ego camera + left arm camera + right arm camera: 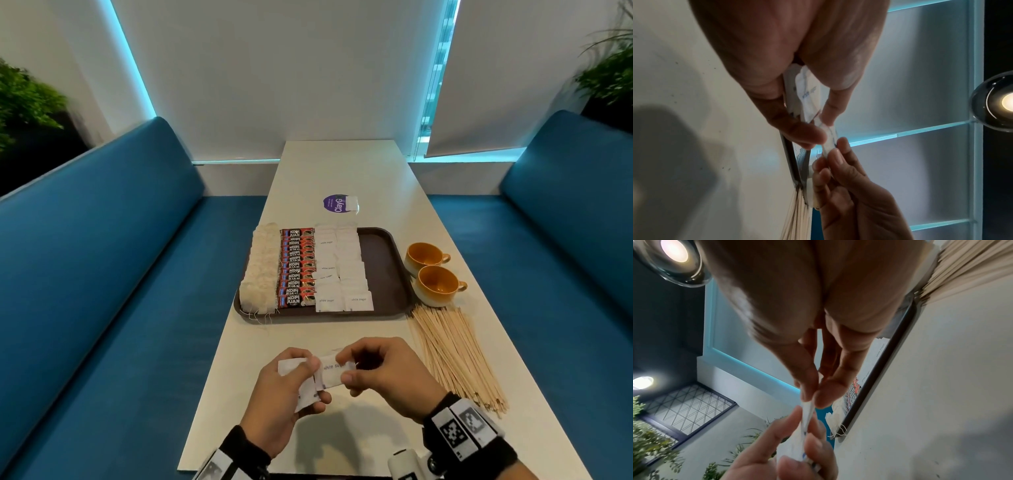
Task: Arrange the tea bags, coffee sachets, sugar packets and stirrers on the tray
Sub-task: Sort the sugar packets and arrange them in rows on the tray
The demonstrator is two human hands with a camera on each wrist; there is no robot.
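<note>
A brown tray (383,270) on the white table carries a column of tea bags (260,270), a column of red-and-black coffee sachets (296,269) and two columns of white sugar packets (342,270). Near the table's front edge my left hand (291,394) grips a small stack of sugar packets (305,394). My right hand (380,373) pinches one white sugar packet (334,373) at the top of that stack. The left wrist view shows the stack (807,94) between thumb and fingers; the right wrist view shows the pinched packet (807,410). Wooden stirrers (452,353) lie fanned on the table right of the hands.
Two orange-lined cups (433,274) stand just right of the tray. A purple round sticker (337,204) with a white packet (351,202) beside it lies beyond the tray. Blue bench seats (102,274) flank the narrow table. The tray's right strip (387,246) is bare.
</note>
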